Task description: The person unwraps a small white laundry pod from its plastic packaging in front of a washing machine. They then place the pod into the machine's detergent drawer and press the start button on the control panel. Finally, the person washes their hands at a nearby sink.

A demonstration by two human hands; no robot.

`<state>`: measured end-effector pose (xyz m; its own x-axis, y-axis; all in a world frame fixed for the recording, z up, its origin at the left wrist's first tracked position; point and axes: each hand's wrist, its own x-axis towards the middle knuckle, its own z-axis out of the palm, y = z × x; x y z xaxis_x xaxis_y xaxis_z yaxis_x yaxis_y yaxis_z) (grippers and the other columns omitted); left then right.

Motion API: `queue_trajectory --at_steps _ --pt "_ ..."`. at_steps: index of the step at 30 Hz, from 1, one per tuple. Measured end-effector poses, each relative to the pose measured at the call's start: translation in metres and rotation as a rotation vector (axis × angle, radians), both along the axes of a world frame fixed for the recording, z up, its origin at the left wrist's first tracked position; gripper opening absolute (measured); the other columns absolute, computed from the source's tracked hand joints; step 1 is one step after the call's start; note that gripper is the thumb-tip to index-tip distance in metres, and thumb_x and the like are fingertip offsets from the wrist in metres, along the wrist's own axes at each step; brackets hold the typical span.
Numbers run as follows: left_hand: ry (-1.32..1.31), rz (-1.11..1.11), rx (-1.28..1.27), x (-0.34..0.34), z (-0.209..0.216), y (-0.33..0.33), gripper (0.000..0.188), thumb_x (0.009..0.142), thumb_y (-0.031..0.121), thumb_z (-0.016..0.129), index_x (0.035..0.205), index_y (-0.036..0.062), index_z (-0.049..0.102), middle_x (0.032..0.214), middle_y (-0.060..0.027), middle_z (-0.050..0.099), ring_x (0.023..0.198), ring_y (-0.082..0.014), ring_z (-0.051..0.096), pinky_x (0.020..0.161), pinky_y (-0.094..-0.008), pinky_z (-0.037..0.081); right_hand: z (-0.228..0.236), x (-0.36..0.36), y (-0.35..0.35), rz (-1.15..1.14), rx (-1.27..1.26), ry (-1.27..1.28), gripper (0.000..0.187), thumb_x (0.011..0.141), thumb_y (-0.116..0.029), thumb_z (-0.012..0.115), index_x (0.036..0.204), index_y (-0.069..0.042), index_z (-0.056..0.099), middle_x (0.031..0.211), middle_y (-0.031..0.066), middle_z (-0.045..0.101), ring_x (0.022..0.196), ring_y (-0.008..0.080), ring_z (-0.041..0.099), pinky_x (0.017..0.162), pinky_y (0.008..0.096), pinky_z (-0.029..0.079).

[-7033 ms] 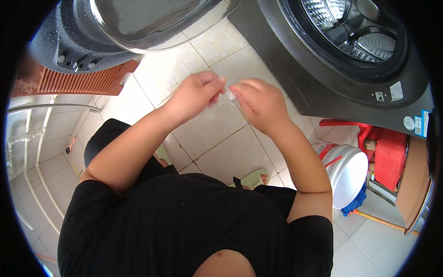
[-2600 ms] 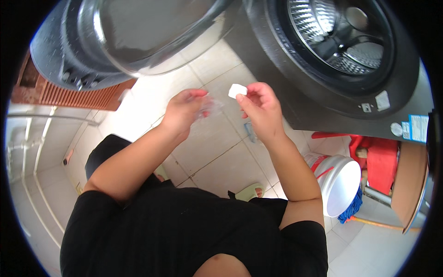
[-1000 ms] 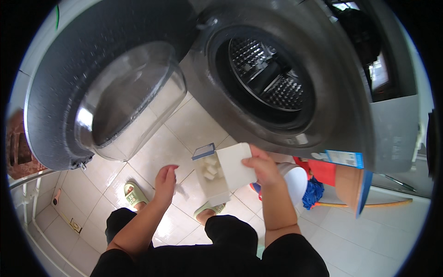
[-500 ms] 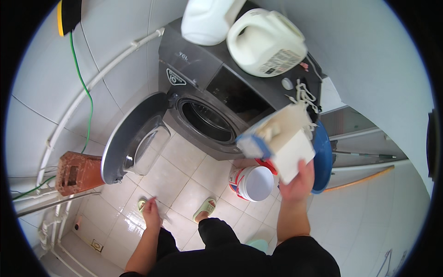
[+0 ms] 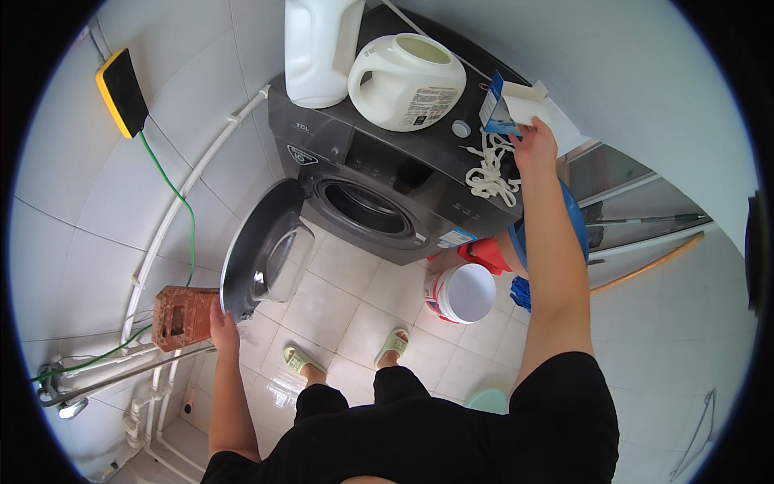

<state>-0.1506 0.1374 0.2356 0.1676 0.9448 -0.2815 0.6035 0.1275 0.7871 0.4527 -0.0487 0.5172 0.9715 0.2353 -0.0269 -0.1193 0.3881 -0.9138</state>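
Note:
A dark grey washing machine [image 5: 322,133] stands ahead of me, its round drum opening [image 5: 367,208] uncovered. Its door [image 5: 256,234] is swung out to the left. My left hand [image 5: 226,329] is closed at the door's lower edge; part of the fingers is hidden. On the right, my extended right hand [image 5: 535,148] grips a blue and white carton [image 5: 526,105] with its flaps raised, at the right end of the machine's top. Just below the carton lies a bundle of white cord [image 5: 493,169]. What is inside the carton cannot be seen.
On the machine stand a white jug [image 5: 318,56], an uncapped cream jug [image 5: 411,85] and a round white cap [image 5: 461,128]. A white bucket [image 5: 470,294], red item [image 5: 486,254] and blue basin [image 5: 574,218] are at right. A brown-red plastic piece [image 5: 184,316] is beside the door.
My right hand has carried the carton up and away, from in front of the machine to its top. My left hand has moved left from above the floor to the door's edge.

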Motion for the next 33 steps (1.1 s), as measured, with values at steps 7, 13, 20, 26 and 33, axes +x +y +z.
queue_trajectory --at_steps 7,13,20,26,33 --pt "0.177 -0.259 0.187 -0.015 -0.096 0.025 0.048 0.080 0.020 0.051 0.125 0.0071 0.043 0.089 -0.0144 0.060 0.081 -0.0252 0.059 0.070 -0.0375 0.045 -0.027 0.042 0.016 0.255 -0.051 0.077 0.028 0.087 -0.015 0.046 0.114 -0.006 0.041 0.113 0.0097 0.051 0.111 0.0264 0.044 0.097 0.0455 0.029" --pt "0.322 -0.099 0.095 -0.001 -0.034 0.029 0.043 0.079 0.019 0.050 0.121 0.0070 0.047 0.106 -0.0207 0.058 0.097 -0.0318 0.057 0.081 -0.0385 0.044 -0.038 0.000 -0.005 0.288 -0.173 0.075 0.031 0.088 -0.014 0.044 0.116 -0.003 0.043 0.112 0.0150 0.056 0.100 0.0265 0.052 0.084 0.0374 0.042" --pt "0.483 -0.250 0.015 0.013 -0.036 0.048 0.046 0.076 0.019 0.047 0.119 0.0045 0.047 0.106 -0.0223 0.057 0.100 -0.0351 0.055 0.085 -0.0397 0.042 -0.070 -0.131 -0.117 0.363 -0.307 -0.062 0.025 0.089 -0.010 0.041 0.110 0.000 0.051 0.085 0.0099 0.061 0.079 0.0165 0.058 0.067 0.0268 0.045" --pt "0.698 -0.349 -0.034 0.043 0.016 0.017 0.038 0.076 0.021 0.045 0.108 0.0019 0.054 0.100 -0.0222 0.059 0.096 -0.0354 0.056 0.083 -0.0416 0.044 -0.143 -0.205 -0.207 0.323 -0.432 0.250 0.021 0.089 -0.010 0.042 0.105 -0.002 0.052 0.081 0.0094 0.061 0.072 0.0152 0.057 0.064 0.0257 0.045" --pt "0.442 -0.639 -0.157 0.150 0.022 -0.128 0.036 0.074 0.017 0.049 0.107 0.0098 0.059 0.099 -0.0175 0.060 0.093 -0.0309 0.058 0.081 -0.0391 0.044 -0.180 -0.258 -0.258 0.367 -0.484 0.526 0.020 0.088 -0.010 0.042 0.104 -0.001 0.051 0.083 0.0107 0.061 0.072 0.0163 0.058 0.063 0.0257 0.047"
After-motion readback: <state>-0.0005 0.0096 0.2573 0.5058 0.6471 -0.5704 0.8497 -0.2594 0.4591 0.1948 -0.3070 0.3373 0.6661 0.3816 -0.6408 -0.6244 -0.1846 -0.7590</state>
